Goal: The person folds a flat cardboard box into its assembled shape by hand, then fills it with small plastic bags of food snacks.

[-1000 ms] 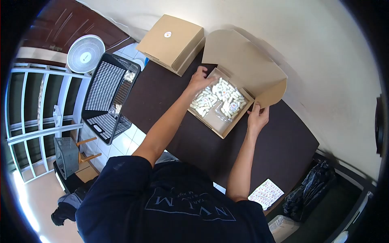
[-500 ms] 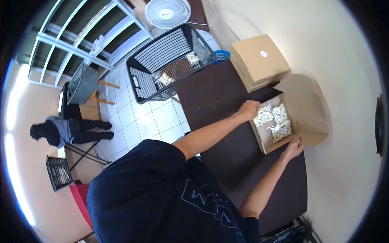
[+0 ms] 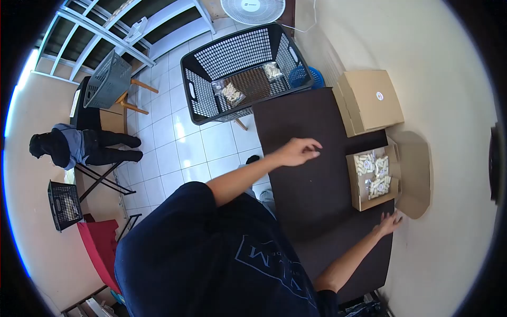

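An open cardboard box lies on the dark table, its lid folded back against the wall. Inside it are several clear packets of pale, stick-shaped pieces. My left hand hovers over the table to the left of the box, fingers loosely bent and apart, holding nothing. Just below the box's near corner, beside the lid's lower edge, is my right hand, its fingers spread and nothing in them.
Closed cardboard boxes are stacked behind the open one on the table. A black plastic crate with similar packets stands beyond the table's edge, near a blue basket and a fan. Another person stands far left.
Both hands have let go of the open box. My left hand has drawn back leftward; my right has dropped just below the corner. The camera view has shifted.
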`<state>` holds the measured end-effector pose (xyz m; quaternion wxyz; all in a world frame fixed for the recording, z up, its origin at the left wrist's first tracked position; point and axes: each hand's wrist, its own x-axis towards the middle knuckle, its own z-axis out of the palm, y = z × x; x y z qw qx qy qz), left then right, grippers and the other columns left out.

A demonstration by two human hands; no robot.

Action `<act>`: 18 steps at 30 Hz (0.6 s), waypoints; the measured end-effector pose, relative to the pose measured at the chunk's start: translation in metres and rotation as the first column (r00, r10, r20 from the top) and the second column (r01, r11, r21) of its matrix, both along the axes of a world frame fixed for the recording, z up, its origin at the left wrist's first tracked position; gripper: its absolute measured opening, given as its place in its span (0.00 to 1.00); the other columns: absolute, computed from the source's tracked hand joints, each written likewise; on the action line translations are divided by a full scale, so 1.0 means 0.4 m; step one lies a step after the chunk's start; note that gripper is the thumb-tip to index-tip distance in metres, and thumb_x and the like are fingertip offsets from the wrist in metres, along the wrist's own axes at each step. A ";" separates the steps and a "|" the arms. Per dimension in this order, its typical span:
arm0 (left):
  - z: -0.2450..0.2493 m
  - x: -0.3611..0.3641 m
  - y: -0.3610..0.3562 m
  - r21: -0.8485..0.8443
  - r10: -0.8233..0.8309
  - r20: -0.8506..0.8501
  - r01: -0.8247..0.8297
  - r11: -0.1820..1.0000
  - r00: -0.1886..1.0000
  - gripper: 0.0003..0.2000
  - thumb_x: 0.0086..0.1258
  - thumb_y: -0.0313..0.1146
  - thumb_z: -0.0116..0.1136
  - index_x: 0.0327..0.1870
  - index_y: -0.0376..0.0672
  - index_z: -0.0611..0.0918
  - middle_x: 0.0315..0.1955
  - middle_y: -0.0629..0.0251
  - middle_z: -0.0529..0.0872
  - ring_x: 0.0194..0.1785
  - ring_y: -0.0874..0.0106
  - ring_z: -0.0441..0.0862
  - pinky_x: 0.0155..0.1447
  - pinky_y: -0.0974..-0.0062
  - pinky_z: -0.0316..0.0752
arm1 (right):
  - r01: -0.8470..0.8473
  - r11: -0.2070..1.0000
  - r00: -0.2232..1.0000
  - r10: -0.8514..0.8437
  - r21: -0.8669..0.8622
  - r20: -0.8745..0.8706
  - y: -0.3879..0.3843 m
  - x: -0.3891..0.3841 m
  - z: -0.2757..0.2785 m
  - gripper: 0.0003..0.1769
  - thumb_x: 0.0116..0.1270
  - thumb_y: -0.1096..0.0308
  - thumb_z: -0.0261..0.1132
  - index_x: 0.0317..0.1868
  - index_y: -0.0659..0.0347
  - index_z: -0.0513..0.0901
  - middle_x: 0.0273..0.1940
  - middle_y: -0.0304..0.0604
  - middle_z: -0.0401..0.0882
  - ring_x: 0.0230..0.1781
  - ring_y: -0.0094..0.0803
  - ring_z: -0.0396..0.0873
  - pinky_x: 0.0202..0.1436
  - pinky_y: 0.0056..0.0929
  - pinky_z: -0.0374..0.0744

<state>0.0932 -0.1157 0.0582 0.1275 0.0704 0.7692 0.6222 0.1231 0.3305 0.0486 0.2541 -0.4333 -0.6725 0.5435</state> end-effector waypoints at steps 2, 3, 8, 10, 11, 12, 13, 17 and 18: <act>0.024 0.004 -0.158 0.128 0.126 0.104 -0.139 0.982 0.987 0.11 0.72 0.29 0.57 0.53 0.42 0.81 0.37 0.66 0.85 0.40 0.77 0.84 0.40 0.78 0.80 | 0.046 0.998 0.999 -0.047 -0.045 -0.018 -0.013 0.056 -0.001 0.33 0.70 0.58 0.64 0.70 0.59 0.61 0.57 0.51 0.73 0.49 0.46 0.78 0.45 0.40 0.84; 0.003 -0.009 -0.245 0.175 0.229 0.070 -0.238 0.955 0.971 0.11 0.71 0.26 0.55 0.52 0.40 0.81 0.36 0.66 0.85 0.39 0.76 0.84 0.39 0.79 0.80 | 0.060 0.997 0.998 -0.060 -0.052 0.007 -0.027 0.089 -0.007 0.32 0.70 0.58 0.65 0.67 0.60 0.63 0.58 0.51 0.73 0.49 0.47 0.79 0.43 0.40 0.85; -0.123 -0.140 -0.711 -0.099 0.566 -0.147 -0.581 0.808 0.811 0.10 0.68 0.20 0.51 0.48 0.40 0.80 0.28 0.64 0.84 0.34 0.75 0.83 0.39 0.76 0.79 | 0.096 0.993 0.978 -0.081 -0.074 0.190 -0.173 0.259 -0.115 0.21 0.69 0.59 0.65 0.57 0.56 0.70 0.47 0.46 0.77 0.42 0.43 0.80 0.35 0.39 0.83; -0.203 -0.208 -0.851 -0.407 0.527 -0.267 -0.590 0.697 0.807 0.12 0.64 0.22 0.56 0.48 0.42 0.80 0.28 0.59 0.86 0.33 0.66 0.85 0.40 0.72 0.79 | 0.061 0.996 0.969 -0.044 -0.063 0.243 -0.245 0.328 -0.174 0.19 0.70 0.59 0.64 0.56 0.54 0.70 0.44 0.42 0.77 0.38 0.42 0.80 0.32 0.39 0.80; -0.252 -0.237 -0.911 -0.506 0.491 -0.259 -0.550 0.665 0.832 0.14 0.62 0.23 0.57 0.49 0.43 0.80 0.29 0.58 0.87 0.33 0.61 0.85 0.41 0.70 0.79 | 0.086 0.993 0.961 -0.063 -0.075 0.269 -0.314 0.347 -0.160 0.19 0.69 0.60 0.64 0.56 0.54 0.70 0.45 0.42 0.77 0.38 0.41 0.80 0.32 0.39 0.80; -0.317 -0.262 -0.966 -0.504 0.487 -0.244 -0.539 0.675 0.838 0.14 0.62 0.23 0.57 0.49 0.43 0.80 0.29 0.58 0.87 0.33 0.61 0.85 0.41 0.70 0.79 | 0.115 0.989 0.952 -0.084 -0.088 0.295 -0.391 0.357 -0.145 0.19 0.69 0.60 0.64 0.56 0.54 0.70 0.45 0.41 0.77 0.38 0.41 0.79 0.33 0.39 0.80; -0.377 -0.289 -1.015 -0.605 0.393 -0.170 -0.411 0.682 0.904 0.15 0.61 0.26 0.58 0.50 0.45 0.80 0.35 0.57 0.87 0.39 0.58 0.84 0.46 0.66 0.79 | 0.126 0.989 0.948 -0.097 -0.076 0.303 -0.447 0.370 -0.149 0.19 0.69 0.60 0.64 0.56 0.54 0.70 0.45 0.41 0.77 0.38 0.41 0.79 0.33 0.39 0.80; -0.548 -0.364 -1.090 -0.835 0.175 0.075 -0.034 0.549 0.982 0.19 0.60 0.29 0.60 0.54 0.49 0.80 0.49 0.59 0.84 0.58 0.56 0.78 0.61 0.62 0.75 | 0.158 0.985 0.895 -0.111 -0.075 0.431 -0.638 0.441 -0.109 0.16 0.70 0.64 0.63 0.55 0.57 0.72 0.49 0.43 0.76 0.35 0.39 0.80 0.31 0.36 0.82; -0.524 -0.396 -1.086 -0.821 0.090 0.301 0.211 0.530 0.949 0.22 0.60 0.28 0.61 0.59 0.50 0.77 0.59 0.62 0.78 0.67 0.57 0.69 0.66 0.59 0.71 | 0.122 0.988 0.877 -0.061 -0.099 0.476 -0.694 0.439 -0.110 0.15 0.70 0.64 0.62 0.54 0.57 0.72 0.49 0.43 0.76 0.35 0.39 0.80 0.31 0.37 0.82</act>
